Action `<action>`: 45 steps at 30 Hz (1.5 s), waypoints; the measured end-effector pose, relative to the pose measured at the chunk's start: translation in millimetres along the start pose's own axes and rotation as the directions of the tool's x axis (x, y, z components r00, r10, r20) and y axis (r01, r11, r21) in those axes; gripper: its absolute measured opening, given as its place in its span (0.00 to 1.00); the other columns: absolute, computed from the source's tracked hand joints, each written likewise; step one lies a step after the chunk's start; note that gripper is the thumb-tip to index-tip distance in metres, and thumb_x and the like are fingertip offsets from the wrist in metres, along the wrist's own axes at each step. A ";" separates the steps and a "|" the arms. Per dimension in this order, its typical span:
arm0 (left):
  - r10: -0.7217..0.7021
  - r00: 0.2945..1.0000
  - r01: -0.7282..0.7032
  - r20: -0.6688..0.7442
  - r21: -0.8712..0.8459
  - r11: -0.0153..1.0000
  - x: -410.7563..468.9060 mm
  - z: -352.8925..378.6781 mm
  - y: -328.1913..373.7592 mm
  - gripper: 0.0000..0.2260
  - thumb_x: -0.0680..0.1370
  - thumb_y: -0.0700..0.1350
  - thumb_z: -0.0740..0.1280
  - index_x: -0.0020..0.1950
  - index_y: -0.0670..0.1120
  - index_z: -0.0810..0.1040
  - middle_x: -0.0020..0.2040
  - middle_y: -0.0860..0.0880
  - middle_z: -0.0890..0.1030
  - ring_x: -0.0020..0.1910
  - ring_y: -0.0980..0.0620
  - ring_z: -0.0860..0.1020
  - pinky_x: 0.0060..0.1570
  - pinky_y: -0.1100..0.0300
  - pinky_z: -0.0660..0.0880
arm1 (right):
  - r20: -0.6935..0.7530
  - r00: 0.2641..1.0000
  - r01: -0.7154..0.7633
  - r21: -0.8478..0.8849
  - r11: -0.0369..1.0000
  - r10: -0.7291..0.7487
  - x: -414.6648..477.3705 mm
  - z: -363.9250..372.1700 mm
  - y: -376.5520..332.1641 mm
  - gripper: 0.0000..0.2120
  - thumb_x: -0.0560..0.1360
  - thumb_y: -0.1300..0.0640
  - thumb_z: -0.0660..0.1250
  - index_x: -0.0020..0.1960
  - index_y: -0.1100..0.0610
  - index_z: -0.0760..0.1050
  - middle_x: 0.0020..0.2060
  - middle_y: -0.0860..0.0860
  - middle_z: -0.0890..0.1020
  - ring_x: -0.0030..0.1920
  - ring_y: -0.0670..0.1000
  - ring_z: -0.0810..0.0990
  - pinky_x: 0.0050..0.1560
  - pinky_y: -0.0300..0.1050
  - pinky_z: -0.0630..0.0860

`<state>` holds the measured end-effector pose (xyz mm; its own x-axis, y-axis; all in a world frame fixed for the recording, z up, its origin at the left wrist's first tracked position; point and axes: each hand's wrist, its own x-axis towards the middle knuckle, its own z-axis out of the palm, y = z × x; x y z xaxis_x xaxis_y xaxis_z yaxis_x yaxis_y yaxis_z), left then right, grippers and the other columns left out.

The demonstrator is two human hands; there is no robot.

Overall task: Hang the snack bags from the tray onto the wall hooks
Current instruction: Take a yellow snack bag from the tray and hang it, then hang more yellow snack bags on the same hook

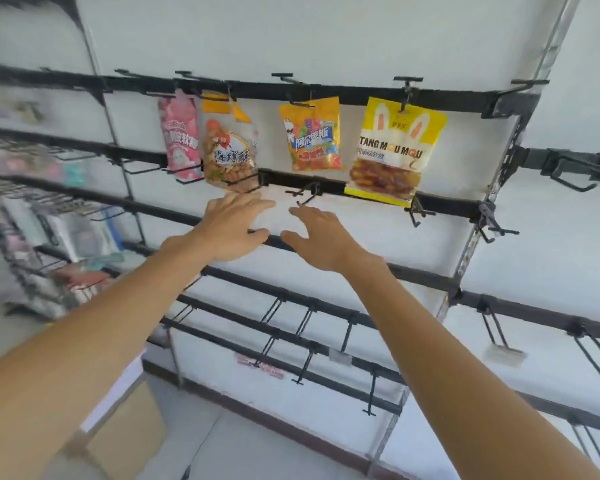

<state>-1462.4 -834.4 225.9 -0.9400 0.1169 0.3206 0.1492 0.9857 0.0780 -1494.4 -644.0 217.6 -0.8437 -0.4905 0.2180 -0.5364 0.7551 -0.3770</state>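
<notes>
Several snack bags hang from hooks on the top black rail: a pink bag (180, 136), an orange-topped clear bag of snacks (228, 150), an orange candy bag (311, 135) and a yellow rabbit-ear bag (394, 150). My left hand (231, 228) is raised just below the clear bag, fingers straight, holding nothing. My right hand (317, 237) is beside it with fingers spread, just under an empty hook (303, 195) on the second rail. Both hands are empty. The tray is out of view.
Black rails with empty wire hooks (305, 322) run across the white wall below and to the right (568, 171). Blurred packaged goods (32, 216) fill racks at the left. A cardboard box (125, 441) stands at the lower left.
</notes>
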 end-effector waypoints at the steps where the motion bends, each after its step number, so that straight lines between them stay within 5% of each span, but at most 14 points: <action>1: -0.046 0.999 0.046 0.022 0.012 0.999 -20.3 1.0 -13.4 0.24 0.81 0.52 0.61 0.77 0.56 0.62 0.76 0.50 0.66 0.74 0.45 0.61 0.71 0.46 0.58 | 0.054 0.998 0.016 0.014 1.000 -0.017 -0.1 14.1 -13.0 0.30 0.82 0.43 0.58 0.80 0.52 0.57 0.79 0.52 0.59 0.78 0.57 0.55 0.77 0.55 0.57; 10: -0.487 0.859 0.469 0.157 0.137 0.872 -208.5 12.7 -122.7 0.21 0.78 0.51 0.63 0.72 0.52 0.70 0.71 0.46 0.73 0.69 0.42 0.72 0.65 0.48 0.69 | 0.351 0.910 0.233 0.009 0.972 -0.221 -4.8 169.6 -150.7 0.33 0.80 0.39 0.57 0.80 0.51 0.55 0.80 0.55 0.55 0.78 0.61 0.53 0.76 0.59 0.57; 14: -0.616 0.753 0.607 0.232 0.116 0.786 -273.0 25.7 -158.6 0.27 0.72 0.58 0.58 0.70 0.52 0.73 0.69 0.47 0.75 0.67 0.42 0.72 0.65 0.50 0.69 | 0.413 0.866 0.271 0.088 0.958 -0.283 -5.0 230.7 -198.3 0.30 0.78 0.41 0.61 0.77 0.49 0.61 0.75 0.56 0.64 0.74 0.63 0.63 0.72 0.60 0.64; 17: -0.683 0.686 0.691 0.250 0.068 0.719 -308.5 45.6 -196.5 0.24 0.79 0.55 0.60 0.73 0.48 0.71 0.70 0.45 0.74 0.69 0.43 0.72 0.66 0.53 0.68 | 0.540 0.781 0.269 0.163 0.949 -0.314 -0.6 281.9 -230.1 0.26 0.79 0.42 0.62 0.73 0.52 0.66 0.64 0.55 0.73 0.66 0.59 0.71 0.65 0.53 0.67; 23: -0.707 0.636 0.721 0.309 0.089 0.687 -346.5 71.4 -280.2 0.23 0.80 0.50 0.65 0.74 0.51 0.68 0.70 0.43 0.74 0.68 0.40 0.71 0.66 0.50 0.68 | 0.618 0.738 0.269 0.095 0.958 -0.269 22.5 360.0 -264.8 0.32 0.80 0.40 0.61 0.80 0.48 0.57 0.79 0.55 0.58 0.78 0.61 0.56 0.76 0.60 0.58; 27: -0.694 0.644 0.718 0.323 0.057 0.693 -349.3 87.4 -326.3 0.23 0.78 0.52 0.60 0.73 0.50 0.70 0.65 0.43 0.77 0.65 0.40 0.74 0.60 0.51 0.71 | 0.613 0.746 0.203 0.164 0.965 -0.261 41.8 400.6 -292.2 0.31 0.79 0.41 0.62 0.79 0.51 0.60 0.76 0.55 0.65 0.75 0.59 0.64 0.72 0.56 0.65; 31: -0.685 0.611 0.750 0.397 -0.014 0.661 -344.0 125.9 -351.5 0.18 0.80 0.47 0.62 0.70 0.48 0.72 0.64 0.45 0.78 0.64 0.42 0.74 0.61 0.51 0.71 | 0.688 0.702 -0.027 0.283 0.959 -0.183 62.0 433.3 -313.4 0.24 0.80 0.50 0.65 0.74 0.54 0.67 0.65 0.60 0.77 0.58 0.58 0.77 0.52 0.47 0.75; 39: -0.737 0.456 0.889 0.499 -0.209 0.409 -325.0 201.5 -474.4 0.30 0.73 0.57 0.57 0.74 0.50 0.69 0.71 0.47 0.73 0.68 0.46 0.73 0.68 0.50 0.68 | 0.723 0.684 -0.237 0.345 0.908 -0.096 168.5 548.4 -319.1 0.24 0.81 0.52 0.62 0.76 0.53 0.65 0.66 0.54 0.73 0.66 0.56 0.74 0.53 0.43 0.70; 41: -0.707 0.427 0.897 0.564 -0.161 0.412 -323.0 223.1 -510.8 0.28 0.74 0.55 0.58 0.75 0.50 0.68 0.72 0.46 0.72 0.70 0.46 0.71 0.69 0.48 0.67 | 0.766 0.638 -0.258 0.305 0.917 -0.075 192.7 578.5 -314.9 0.25 0.81 0.50 0.62 0.77 0.54 0.64 0.73 0.54 0.69 0.70 0.56 0.71 0.59 0.45 0.70; 45: -0.690 0.399 0.903 0.604 -0.128 0.410 -305.6 246.2 -563.4 0.22 0.81 0.45 0.60 0.76 0.49 0.66 0.73 0.45 0.70 0.72 0.46 0.68 0.71 0.49 0.65 | 0.806 0.590 -0.298 0.266 0.917 -0.042 237.1 622.7 -318.0 0.24 0.81 0.51 0.61 0.75 0.53 0.65 0.70 0.56 0.73 0.66 0.58 0.74 0.61 0.49 0.71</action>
<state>-1334.8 -1395.7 -148.5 -0.6629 -0.5608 -0.4960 -0.7487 0.4938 0.4424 -1511.2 -1271.3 -171.4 -0.4588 -0.6721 -0.5812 -0.2346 0.7225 -0.6504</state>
